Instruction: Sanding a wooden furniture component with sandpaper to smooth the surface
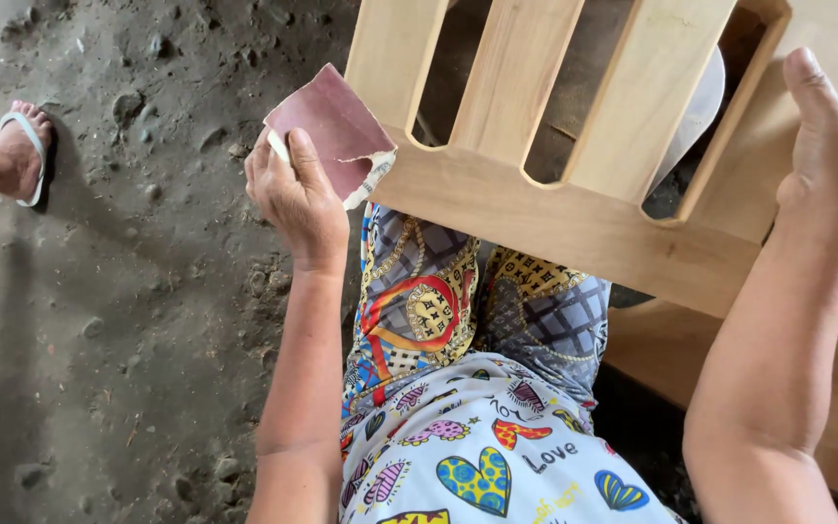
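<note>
Open dirt floor (pixel 128 320) lies left of the left hand (pixel 295 199); another person's foot (pixel 21 150) stands far left. Wooden slatted frame (pixel 555 209) blocks the right, gaps between slats.

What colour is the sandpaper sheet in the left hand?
Reddish-brown sandpaper sheet with a pale torn edge, seen in the head view.

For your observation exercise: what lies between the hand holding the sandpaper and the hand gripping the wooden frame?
In the head view, between left hand and right hand lies the slatted wooden frame.
</note>
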